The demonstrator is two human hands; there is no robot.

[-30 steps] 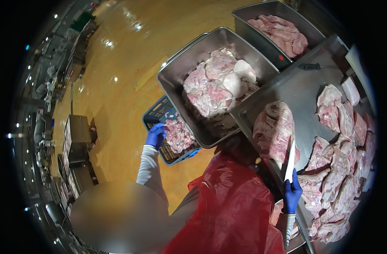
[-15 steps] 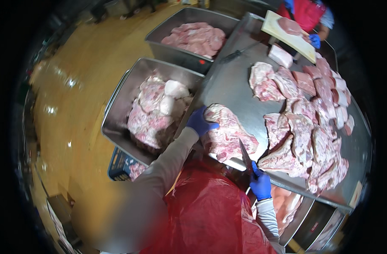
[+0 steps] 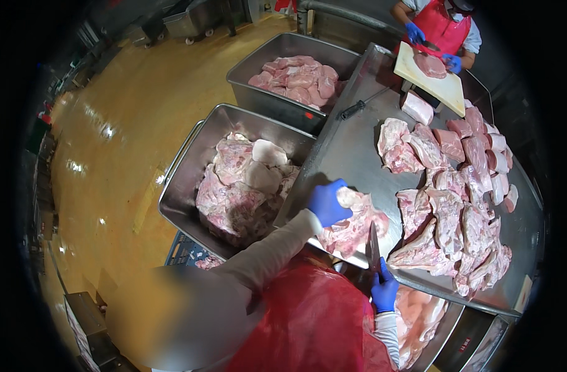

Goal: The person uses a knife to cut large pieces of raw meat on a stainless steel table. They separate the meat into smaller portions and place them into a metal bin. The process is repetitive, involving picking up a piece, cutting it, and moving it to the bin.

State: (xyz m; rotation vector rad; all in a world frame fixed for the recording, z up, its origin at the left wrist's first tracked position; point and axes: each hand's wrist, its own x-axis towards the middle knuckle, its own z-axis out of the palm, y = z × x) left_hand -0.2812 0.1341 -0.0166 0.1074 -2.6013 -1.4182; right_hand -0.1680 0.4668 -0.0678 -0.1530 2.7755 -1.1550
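My left hand [image 3: 330, 203], in a blue glove, is closed on the upper left edge of a pale pink, fatty meat slab [image 3: 356, 230]. The slab lies at the near edge of the metal table and looks partly folded or lifted under my fingers. My right hand [image 3: 384, 290], also gloved in blue, grips a knife [image 3: 374, 247] by its handle. Its blade points away from me, over or against the slab's right side; contact is not clear. Several more meat slabs [image 3: 444, 214] lie to the right of the knife.
A metal bin [image 3: 175, 201] of fatty trimmings stands left of the table [image 3: 333, 152]; another bin [image 3: 240, 93] holds pink meat slices. A thin dark-handled tool [image 3: 353, 110] lies on the table. At the far end, a co-worker [image 3: 441, 31] cuts meat on a white board [image 3: 448, 88].
My left hand has drawn the slab's edge up and inward, so the slab looks more bunched. The knife stays by its right side. The view has shifted, showing more of the co-worker.
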